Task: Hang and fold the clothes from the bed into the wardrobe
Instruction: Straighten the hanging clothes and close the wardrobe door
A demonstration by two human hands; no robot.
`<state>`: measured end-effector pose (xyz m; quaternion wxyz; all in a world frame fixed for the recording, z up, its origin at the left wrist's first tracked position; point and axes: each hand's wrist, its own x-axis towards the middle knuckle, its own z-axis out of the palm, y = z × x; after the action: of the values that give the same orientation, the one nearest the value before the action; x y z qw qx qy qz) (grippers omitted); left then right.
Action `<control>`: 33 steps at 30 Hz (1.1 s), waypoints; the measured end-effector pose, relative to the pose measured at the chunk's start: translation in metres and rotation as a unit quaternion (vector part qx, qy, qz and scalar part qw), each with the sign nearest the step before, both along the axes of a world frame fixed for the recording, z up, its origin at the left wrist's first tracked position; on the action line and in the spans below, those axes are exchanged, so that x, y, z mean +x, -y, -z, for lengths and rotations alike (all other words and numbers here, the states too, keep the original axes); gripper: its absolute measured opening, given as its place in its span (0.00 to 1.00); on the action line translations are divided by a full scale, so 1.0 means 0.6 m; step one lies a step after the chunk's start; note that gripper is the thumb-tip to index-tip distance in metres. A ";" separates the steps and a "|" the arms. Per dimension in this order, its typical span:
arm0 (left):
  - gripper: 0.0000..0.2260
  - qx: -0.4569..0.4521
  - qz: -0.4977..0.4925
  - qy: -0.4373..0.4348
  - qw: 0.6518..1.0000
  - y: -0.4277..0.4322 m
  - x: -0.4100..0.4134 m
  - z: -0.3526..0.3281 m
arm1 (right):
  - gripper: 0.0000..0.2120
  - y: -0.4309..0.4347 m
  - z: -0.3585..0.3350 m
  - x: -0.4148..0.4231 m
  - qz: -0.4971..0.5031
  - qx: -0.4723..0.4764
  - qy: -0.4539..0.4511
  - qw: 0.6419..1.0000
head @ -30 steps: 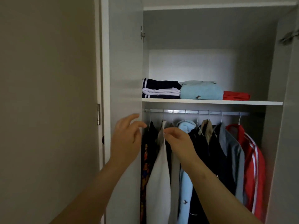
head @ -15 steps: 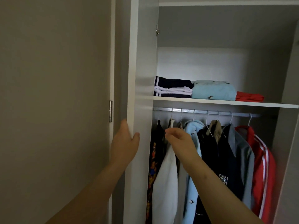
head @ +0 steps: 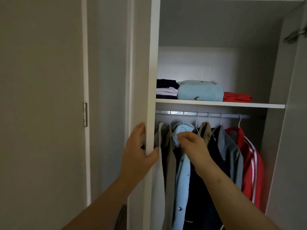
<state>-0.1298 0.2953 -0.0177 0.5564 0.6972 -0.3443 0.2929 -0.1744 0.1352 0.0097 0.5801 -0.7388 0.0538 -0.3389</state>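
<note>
The wardrobe stands open in front of me. Several garments hang on white hangers from the metal rail [head: 202, 114]: a white one [head: 157, 188], a light blue shirt [head: 182, 180], dark and grey pieces, and a red jacket [head: 249, 163] with white stripes. My left hand [head: 139, 146] grips the edge of the left wardrobe door [head: 149, 63], thumb on the inner face. My right hand [head: 194, 146] hovers with loosely curled fingers just in front of the blue shirt's collar, holding nothing that I can see.
The shelf [head: 232, 105] above the rail carries a navy and white folded stack [head: 166, 88], a folded light blue piece [head: 199, 92] and a folded red piece [head: 236, 97]. A wall and a door frame with a hinge [head: 85, 114] are at left. The right door [head: 295, 130] stands open.
My left hand reached the left door's edge and took hold of it. My right hand shifted from the white garment's hanger to the blue shirt's collar. The view moved closer.
</note>
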 end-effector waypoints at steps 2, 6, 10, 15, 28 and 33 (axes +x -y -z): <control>0.39 -0.005 0.020 0.017 1.000 0.047 -0.008 0.001 | 0.07 0.039 0.002 -0.007 0.005 -0.002 0.001 1.000; 0.42 0.005 0.034 0.042 0.999 0.143 -0.007 0.005 | 0.09 0.116 0.008 -0.024 0.016 0.009 0.005 1.000; 0.41 0.047 -0.029 0.046 0.997 0.236 0.003 0.008 | 0.08 0.189 0.014 -0.037 0.030 0.017 -0.006 0.999; 0.43 0.130 -0.114 0.056 0.983 0.336 0.032 0.008 | 0.06 0.264 0.023 -0.038 0.027 0.024 -0.023 0.999; 0.38 0.229 -0.359 0.048 0.903 0.544 0.126 -0.009 | 0.12 0.416 0.033 0.041 0.070 0.042 -0.035 0.996; 0.36 0.203 -0.386 0.065 0.898 0.589 0.182 -0.005 | 0.07 0.460 0.029 0.088 0.090 0.036 -0.049 0.994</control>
<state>-0.0204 -0.0583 -0.0146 0.2229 0.8525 -0.1355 0.4529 -0.1218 -0.1407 -0.0076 0.5700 -0.7254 0.1606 -0.3509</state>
